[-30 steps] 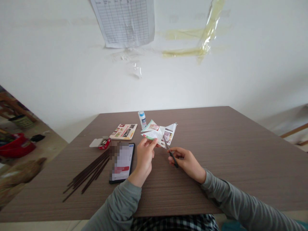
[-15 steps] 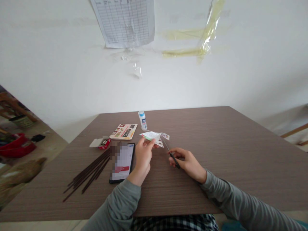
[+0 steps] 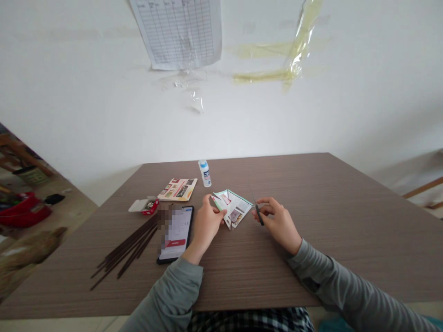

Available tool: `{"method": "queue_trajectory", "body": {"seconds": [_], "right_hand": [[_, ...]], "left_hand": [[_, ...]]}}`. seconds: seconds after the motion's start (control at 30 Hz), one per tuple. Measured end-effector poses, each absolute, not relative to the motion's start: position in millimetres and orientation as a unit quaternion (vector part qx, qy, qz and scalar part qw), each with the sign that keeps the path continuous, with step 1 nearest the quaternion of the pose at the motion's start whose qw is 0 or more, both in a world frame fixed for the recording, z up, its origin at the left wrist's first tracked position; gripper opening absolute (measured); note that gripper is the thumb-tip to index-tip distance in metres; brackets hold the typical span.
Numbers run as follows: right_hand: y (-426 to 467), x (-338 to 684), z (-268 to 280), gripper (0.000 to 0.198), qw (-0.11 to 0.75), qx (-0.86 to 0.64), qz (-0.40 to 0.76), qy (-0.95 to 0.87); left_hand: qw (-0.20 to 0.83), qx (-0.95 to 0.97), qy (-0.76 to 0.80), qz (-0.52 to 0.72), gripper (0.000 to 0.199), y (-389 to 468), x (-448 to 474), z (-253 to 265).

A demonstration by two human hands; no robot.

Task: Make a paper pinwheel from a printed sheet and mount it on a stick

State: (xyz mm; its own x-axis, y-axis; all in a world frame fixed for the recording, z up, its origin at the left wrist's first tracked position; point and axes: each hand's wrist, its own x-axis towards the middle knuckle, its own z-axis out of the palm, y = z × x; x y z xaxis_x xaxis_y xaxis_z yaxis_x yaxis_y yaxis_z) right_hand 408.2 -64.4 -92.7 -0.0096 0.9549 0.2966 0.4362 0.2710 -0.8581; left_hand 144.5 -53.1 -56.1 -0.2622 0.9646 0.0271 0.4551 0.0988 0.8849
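Note:
Between the thumb and fingers of my left hand (image 3: pixel 206 223) is a printed piece of paper (image 3: pixel 238 203) with slits cut into it from its corners. It is spread over the middle of the table, its printed pictures facing up. My right hand (image 3: pixel 278 222) is closed on a pair of small scissors (image 3: pixel 258 214) with dark handles. Their thin blades point up and away, just right of the paper and apart from it. A smartphone (image 3: pixel 177 235) with a lit screen lies just left of my left hand.
A small white bottle with a blue cap (image 3: pixel 205 174) stands behind the paper. Left of it lie folded printed sheets (image 3: pixel 178 189), an open red box of small items (image 3: pixel 150 206) and several dark brown sticks (image 3: pixel 129 249). The wooden table (image 3: pixel 328 184) meets a white wall.
The paper has been turned and opened out flatter, showing its slit corners. The scissors have come away from the paper, moving slightly right with my right hand.

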Motion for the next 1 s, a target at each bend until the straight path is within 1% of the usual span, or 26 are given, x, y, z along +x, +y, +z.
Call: {"method": "queue_trajectory", "body": {"seconds": [0.07,0.13,0.23,0.27,0.37,0.43,0.5,0.57,0.63,0.7,0.77,0.87,1.0], "right_hand": [[-58.4,411.3,-95.5,0.023,0.447,-0.55,0.288,-0.644],[-55.4,414.2,-96.6,0.017,0.431,-0.565,0.282,-0.645],[-55.6,416.5,-95.4,0.007,0.383,-0.597,0.213,-0.672],[-56.3,416.5,-94.5,0.007,0.359,-0.607,0.183,-0.685],[-58.9,414.9,-91.4,0.015,0.297,-0.624,0.122,-0.712],[-60.2,412.7,-89.8,0.017,0.278,-0.622,0.108,-0.724],[-61.1,409.9,-89.1,0.015,0.272,-0.614,0.104,-0.733],[-61.4,406.9,-89.3,0.012,0.269,-0.608,0.106,-0.739],[-60.7,404.0,-90.2,0.013,0.265,-0.602,0.109,-0.745],[-59.1,401.5,-90.6,0.016,0.261,-0.597,0.1,-0.752],[-56.9,399.6,-89.2,0.017,0.25,-0.595,0.087,-0.759],[-54.2,399.1,-81.6,0.017,0.222,-0.592,0.085,-0.77],[-53.1,400.7,-62.2,0.022,0.193,-0.592,0.081,-0.778]], "left_hand": [[0.271,0.548,0.692,0.383,0.08,-55.3,144.9,-55.7],[0.228,0.568,0.708,0.352,0.09,-57.3,144.2,-56.6],[0.187,0.59,0.719,0.317,0.094,-59.1,142.3,-60.1],[0.179,0.598,0.716,0.313,0.094,-59.4,141.9,-61.4],[0.133,0.634,0.706,0.285,0.089,-60.6,141.9,-62.9],[0.088,0.656,0.709,0.244,0.086,-61.9,142.8,-61.2],[0.056,0.675,0.706,0.207,0.079,-63.2,144.0,-58.5],[0.05,0.698,0.689,0.189,0.066,-64.2,145.5,-56.6],[0.067,0.719,0.67,0.175,0.05,-64.9,147.1,-56.7],[0.091,0.731,0.657,0.159,0.039,-65.3,148.5,-58.3],[0.103,0.737,0.65,0.152,0.037,-65.5,149.1,-60.3],[0.091,0.743,0.644,0.159,0.037,-65.6,147.9,-62.1],[0.082,0.751,0.638,0.151,0.036,-65.4,145.1,-62.5]]}}
